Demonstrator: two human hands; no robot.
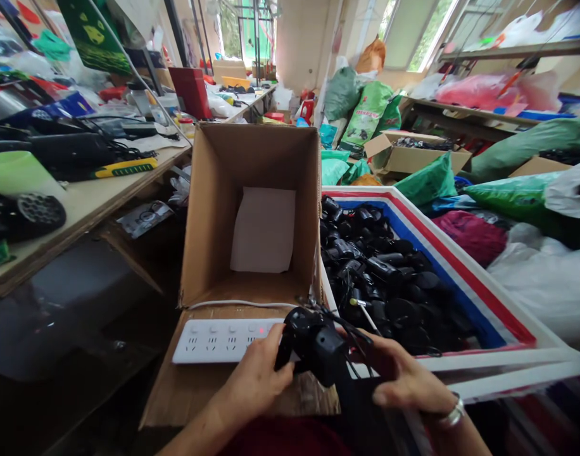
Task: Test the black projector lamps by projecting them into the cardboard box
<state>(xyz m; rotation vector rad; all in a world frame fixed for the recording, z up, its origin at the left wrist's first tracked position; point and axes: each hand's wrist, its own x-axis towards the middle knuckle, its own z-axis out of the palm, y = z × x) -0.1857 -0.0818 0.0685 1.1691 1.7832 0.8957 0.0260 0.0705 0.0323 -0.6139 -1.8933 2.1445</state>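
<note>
My left hand grips a black plastic device at its rounded left end, thumb and fingers around it. Thin black cords trail from the device toward my right hand. That hand curls round the dark right side of the device and its cords; the exact hold is partly hidden. The device's kind is unclear. Just beyond my left hand lies a white power strip with a red light lit, resting on cardboard. Behind it, an open cardboard box faces me, with a pale sheet inside.
To the right stands a white-framed bin with a red, white and blue lining, full of black devices. A cluttered workbench runs along the left. Bags and another cardboard box crowd the back right.
</note>
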